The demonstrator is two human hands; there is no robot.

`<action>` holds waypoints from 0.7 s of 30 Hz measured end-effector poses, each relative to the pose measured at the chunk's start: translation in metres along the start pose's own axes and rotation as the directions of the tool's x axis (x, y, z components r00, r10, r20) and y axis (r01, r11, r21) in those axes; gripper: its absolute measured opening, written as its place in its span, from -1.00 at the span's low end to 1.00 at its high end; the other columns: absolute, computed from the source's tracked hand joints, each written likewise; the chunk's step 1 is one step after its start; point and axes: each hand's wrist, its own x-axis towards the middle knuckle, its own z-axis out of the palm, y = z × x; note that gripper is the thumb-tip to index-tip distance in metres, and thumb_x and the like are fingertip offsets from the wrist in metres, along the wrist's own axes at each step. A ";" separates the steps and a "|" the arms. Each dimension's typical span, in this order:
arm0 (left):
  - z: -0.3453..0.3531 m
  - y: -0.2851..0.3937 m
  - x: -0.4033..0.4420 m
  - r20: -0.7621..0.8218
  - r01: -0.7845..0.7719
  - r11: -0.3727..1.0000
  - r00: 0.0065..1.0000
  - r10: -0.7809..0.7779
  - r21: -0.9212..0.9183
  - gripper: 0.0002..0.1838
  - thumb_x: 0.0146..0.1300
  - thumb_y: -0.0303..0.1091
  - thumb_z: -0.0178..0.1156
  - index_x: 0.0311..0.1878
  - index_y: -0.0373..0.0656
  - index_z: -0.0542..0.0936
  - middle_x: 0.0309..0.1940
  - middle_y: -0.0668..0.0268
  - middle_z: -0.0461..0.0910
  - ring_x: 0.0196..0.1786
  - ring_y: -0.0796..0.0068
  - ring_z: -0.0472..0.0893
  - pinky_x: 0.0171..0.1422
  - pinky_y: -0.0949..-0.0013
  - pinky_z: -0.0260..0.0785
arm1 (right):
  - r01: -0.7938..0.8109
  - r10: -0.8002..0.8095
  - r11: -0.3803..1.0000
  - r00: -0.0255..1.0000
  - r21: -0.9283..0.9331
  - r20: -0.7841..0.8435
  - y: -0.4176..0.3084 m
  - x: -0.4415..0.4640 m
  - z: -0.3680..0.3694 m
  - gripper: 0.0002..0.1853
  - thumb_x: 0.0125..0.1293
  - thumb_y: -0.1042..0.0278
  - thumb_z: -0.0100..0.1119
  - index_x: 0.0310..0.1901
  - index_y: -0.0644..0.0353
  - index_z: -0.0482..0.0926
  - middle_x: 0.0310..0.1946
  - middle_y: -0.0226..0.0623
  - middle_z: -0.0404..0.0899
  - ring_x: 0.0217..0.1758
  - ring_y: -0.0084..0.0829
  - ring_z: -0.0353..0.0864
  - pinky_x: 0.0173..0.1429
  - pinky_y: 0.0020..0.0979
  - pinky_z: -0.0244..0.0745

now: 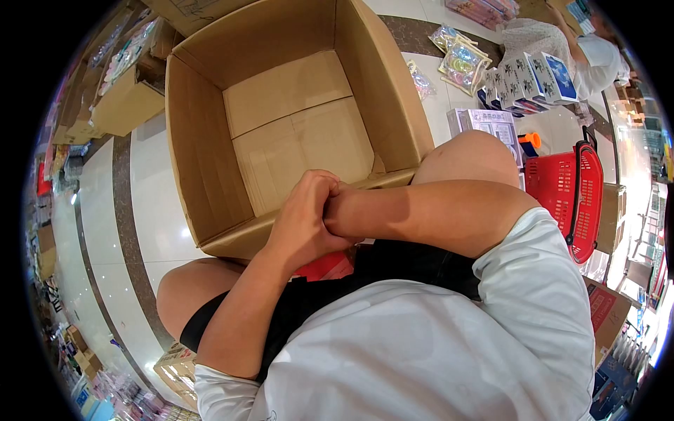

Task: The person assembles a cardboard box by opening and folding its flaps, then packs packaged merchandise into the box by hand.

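Observation:
Both hands meet at the near edge of a large open cardboard box (382, 91), above my lap. My left hand (300, 216) is closed around my right hand (340, 212) near the wrist. The fingers of my right hand are hidden behind the left one, so their state does not show. Inside the box, the bottom flaps and their seam are visible. Something red (328, 266) shows below my hands, between my legs, mostly covered.
A red shopping basket (558, 186) stands at the right, near purple-white boxes (491, 126) and blue-white boxes (554, 77). Clear packets (463, 63) lie beyond the box. Another person (597, 59) is at upper right. Cartons (126, 105) stand at the left.

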 end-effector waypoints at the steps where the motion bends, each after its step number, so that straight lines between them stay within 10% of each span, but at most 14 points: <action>1: 0.000 -0.001 0.000 -0.018 -0.001 1.000 1.000 0.001 -0.025 -0.26 -0.41 -0.35 0.63 -0.07 -0.18 0.44 0.00 0.10 0.49 0.05 -0.02 0.53 0.10 0.12 0.45 | 0.000 0.000 1.000 1.000 0.000 0.001 0.000 0.000 0.000 -0.43 -0.16 0.15 0.41 0.04 -0.27 0.71 0.13 -0.37 0.66 0.29 -0.26 0.51 0.32 -0.10 0.32; 21: 0.002 -0.001 -0.001 -0.038 -0.031 0.999 0.999 0.031 0.018 -0.24 -0.35 -0.31 0.64 0.00 -0.14 0.46 0.02 0.15 0.49 0.08 0.00 0.52 0.13 0.11 0.44 | -0.029 0.041 0.998 0.978 -0.065 0.205 -0.007 0.002 -0.023 -0.38 -0.17 0.16 0.43 0.10 -0.27 0.70 0.15 -0.36 0.65 0.31 -0.28 0.51 0.35 -0.09 0.33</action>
